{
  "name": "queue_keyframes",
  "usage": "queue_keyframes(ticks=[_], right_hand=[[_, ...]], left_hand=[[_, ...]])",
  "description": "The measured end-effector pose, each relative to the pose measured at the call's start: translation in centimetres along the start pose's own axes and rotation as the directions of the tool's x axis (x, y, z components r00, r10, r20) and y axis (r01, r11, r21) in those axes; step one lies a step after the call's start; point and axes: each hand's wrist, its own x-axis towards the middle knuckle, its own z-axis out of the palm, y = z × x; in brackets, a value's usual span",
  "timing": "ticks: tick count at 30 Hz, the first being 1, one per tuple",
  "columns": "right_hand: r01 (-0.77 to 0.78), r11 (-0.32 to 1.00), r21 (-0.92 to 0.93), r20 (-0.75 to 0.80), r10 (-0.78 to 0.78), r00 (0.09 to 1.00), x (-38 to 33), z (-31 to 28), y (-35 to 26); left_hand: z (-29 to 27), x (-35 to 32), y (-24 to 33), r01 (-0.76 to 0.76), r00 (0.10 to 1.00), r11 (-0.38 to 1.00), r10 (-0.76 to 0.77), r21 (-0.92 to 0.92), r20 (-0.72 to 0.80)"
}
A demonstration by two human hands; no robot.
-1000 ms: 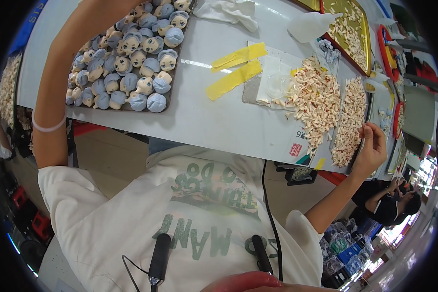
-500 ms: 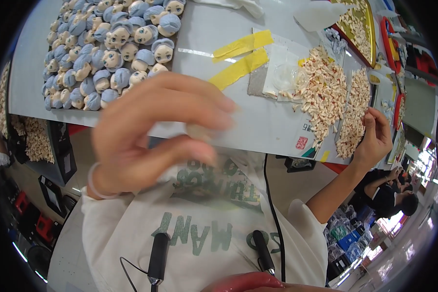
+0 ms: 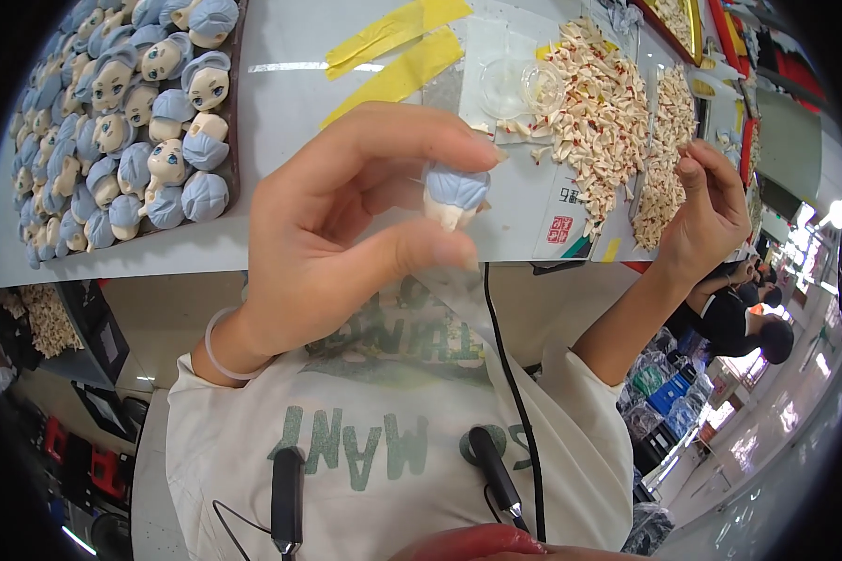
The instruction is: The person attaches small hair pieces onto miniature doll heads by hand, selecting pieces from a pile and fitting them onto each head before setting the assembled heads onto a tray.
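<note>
My left hand grips a small doll head with light blue moulded hair between thumb and fingers, its hair turned upward. It hangs over the table's front edge, before my chest. My right hand is beside a narrow strip of small cream-coloured pieces; thumb and fingertips are pinched together, and whatever lies between them is too small to make out. A larger heap of similar pieces, some with reddish marks, spreads to the left of that strip. Many blue-haired doll heads cover a tray at the left.
Yellow tape strips cross the pale table. A clear round dish stands next to the heap. Farther right is a gold-rimmed tray. A black cable runs down past my shirt. Another person sits far right.
My left hand has moved right, and the doll head in it has come into clear view. My right hand has risen slightly from the strip of pieces. The whole view has shifted.
</note>
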Motion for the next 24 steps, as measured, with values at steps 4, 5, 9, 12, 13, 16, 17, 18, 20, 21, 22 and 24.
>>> queue_keyframes(ticks=[4, 5, 9, 12, 13, 16, 17, 18, 20, 21, 22, 24], right_hand=[[-0.025, 0.998, -0.062, -0.014, 0.024, 1.0, 0.2, 0.9, -0.6], [-0.014, 0.999, -0.052, 0.008, 0.015, 1.0, 0.3, 1.1, -0.7], [0.017, 0.993, 0.113, 0.084, -0.027, 0.996, 0.1, 1.0, -0.8], [0.027, 0.969, 0.246, 0.173, -0.071, 0.982, 0.1, 1.7, -2.1], [0.025, 0.97, 0.242, 0.173, -0.069, 0.982, 0.1, 2.1, -2.4], [0.058, 0.942, 0.331, 0.237, -0.143, 0.961, 0.1, 3.8, -3.4], [0.055, 0.955, 0.292, 0.249, -0.131, 0.96, 0.0, 4.5, -3.8], [0.052, 0.966, 0.252, 0.26, -0.12, 0.958, 0.1, 4.9, -4.0], [0.104, 0.97, 0.219, 0.302, -0.168, 0.938, 0.6, 5.5, -3.7], [0.157, 0.969, 0.192, 0.343, -0.216, 0.914, 0.8, 5.8, -3.6], [0.155, 0.97, 0.189, 0.345, -0.214, 0.914, 1.0, 6.1, -3.6], [0.141, 0.978, 0.152, 0.388, -0.19, 0.902, 1.3, 6.7, -3.7]], left_hand=[[1.0, 0.2, 0.5, 0.076, 0.992, 0.985, -0.09, -0.152, -0.085], [1.0, 0.2, 0.4, 0.063, 0.994, 0.985, -0.076, -0.161, -0.076], [0.3, 0.2, 0.0, -0.012, 1.0, 0.996, 0.011, -0.088, -0.012], [0.0, 0.6, -0.1, -0.086, 0.995, 0.994, 0.083, 0.061, 0.051], [0.0, 0.6, -0.1, -0.084, 0.995, 0.995, 0.081, 0.056, 0.053], [0.5, 0.4, 0.2, -0.026, 1.0, 1.0, 0.026, -0.013, -0.008], [0.7, 0.2, 0.3, -0.005, 0.999, 0.996, 0.002, -0.09, -0.034], [0.7, 0.2, 0.4, 0.014, 0.998, 0.986, -0.024, -0.166, -0.059], [0.5, 0.2, 0.2, -0.009, 1.0, 0.995, 0.006, -0.103, -0.021], [0.4, 0.3, 0.0, -0.035, 0.999, 0.999, 0.036, -0.038, 0.019], [0.0, 0.5, -0.2, -0.034, 0.999, 0.999, 0.034, -0.041, 0.018], [-0.6, 1.0, -0.6, -0.196, 0.97, 0.976, 0.178, 0.098, 0.164]])
